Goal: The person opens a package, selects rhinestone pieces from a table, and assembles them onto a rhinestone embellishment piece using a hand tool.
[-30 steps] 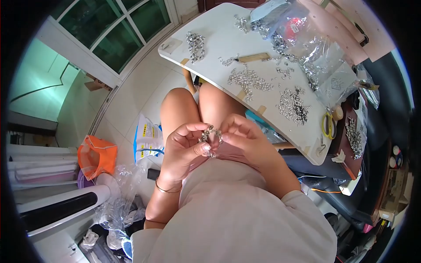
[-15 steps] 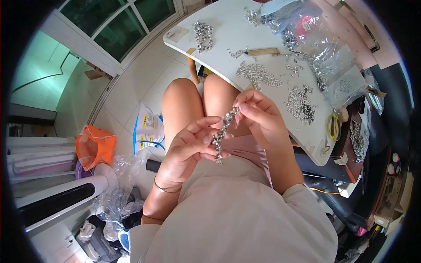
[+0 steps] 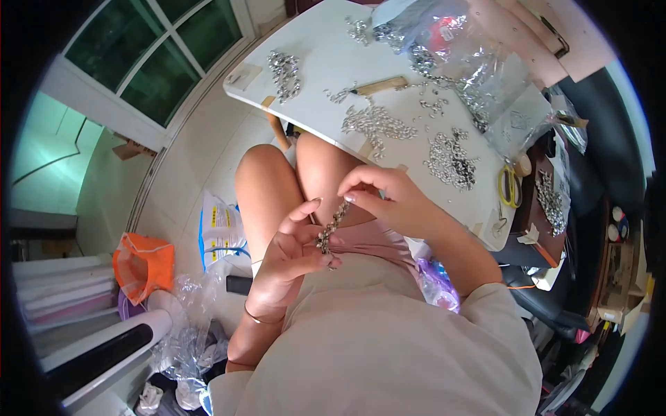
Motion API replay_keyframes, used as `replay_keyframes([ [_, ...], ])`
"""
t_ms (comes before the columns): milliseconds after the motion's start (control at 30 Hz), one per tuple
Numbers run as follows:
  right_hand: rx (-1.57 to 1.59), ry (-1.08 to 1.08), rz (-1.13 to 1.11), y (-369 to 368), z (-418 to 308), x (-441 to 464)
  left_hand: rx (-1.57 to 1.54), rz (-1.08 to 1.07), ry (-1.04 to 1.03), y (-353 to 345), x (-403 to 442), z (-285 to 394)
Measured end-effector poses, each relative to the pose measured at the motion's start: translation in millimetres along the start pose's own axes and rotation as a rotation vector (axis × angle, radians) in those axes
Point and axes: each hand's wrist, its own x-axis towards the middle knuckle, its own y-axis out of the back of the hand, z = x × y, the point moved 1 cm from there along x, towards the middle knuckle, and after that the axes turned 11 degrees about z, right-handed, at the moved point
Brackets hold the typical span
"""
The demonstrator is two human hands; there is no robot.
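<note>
A short silvery chain of shiny stones (image 3: 334, 227) runs between my two hands above my lap. My left hand (image 3: 291, 246) holds its lower end between thumb and fingers, with the index finger raised. At the upper end, my right hand (image 3: 378, 193) pinches the chain between thumb and fingertip, palm turned down. On the white table just beyond my hands lie loose silvery pieces (image 3: 378, 125) and a second heap of pieces (image 3: 451, 161), part of it darker.
A long bundle of silvery pieces (image 3: 284, 76) lies by the table's left corner. Yellow-handled scissors (image 3: 511, 186) rest at the right edge. Clear plastic bags (image 3: 485, 76) cover the far right. An orange bag (image 3: 144, 267) stands on the floor at left.
My view has shifted, so the table appears further left. My right hand has turned over, palm down, at the chain's upper end. A purple packet has come into view beside my right forearm.
</note>
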Motion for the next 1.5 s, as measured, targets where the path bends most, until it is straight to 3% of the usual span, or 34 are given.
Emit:
replay_keyframes([
  [133, -0.339, 0.309, 0.107, 25.7, 0.1, 11.0, -0.024, -0.046, -0.061, 3.7, 1.6, -6.0],
  [267, -0.781, 0.499, 0.369, 69.5, -7.6, 64.5, 0.141, 0.022, -0.129, 0.6, 1.5, 2.1],
  [367, -1.001, 0.686, 0.239, 87.5, 14.7, 104.3, 0.19, 0.082, -0.138, -2.3, -4.1, 11.1],
  [567, -1.235, 0.574, 0.046, 82.3, 35.4, 128.3, 0.219, 0.174, -0.134, -5.5, -13.2, 20.4],
  [867, -1.298, 0.661, 0.078, 90.6, 52.9, 140.8, 0.162, 0.049, -0.191, -9.5, -10.9, 19.8],
  [1067, -1.077, 0.635, 0.267, 91.6, 32.7, 132.4, 0.165, -0.012, -0.214, -13.1, -10.3, 24.1],
  [1167, -0.911, 0.8, 0.517, 84.9, 11.4, 123.9, 0.114, -0.042, -0.173, -10.2, -8.9, 24.1],
  [1267, -0.59, 0.633, 0.551, 72.7, -14.8, 104.8, 0.068, -0.07, -0.111, -11.5, -6.8, 26.6],
  [1367, 0.387, -0.02, 0.186, 63.2, -27.6, 90.4, 0.057, -0.117, -0.129, -9.7, -5.7, 25.0],
  [1467, 0.647, -0.255, -0.102, 44.1, -31.9, 72.9, 0.078, -0.02, -0.112, -16.7, -9.2, 25.6],
  [1500, 0.598, -0.277, -0.104, 34.2, -40.5, 65.0, 0.085, -0.037, -0.106, -15.2, -9.3, 25.3],
])
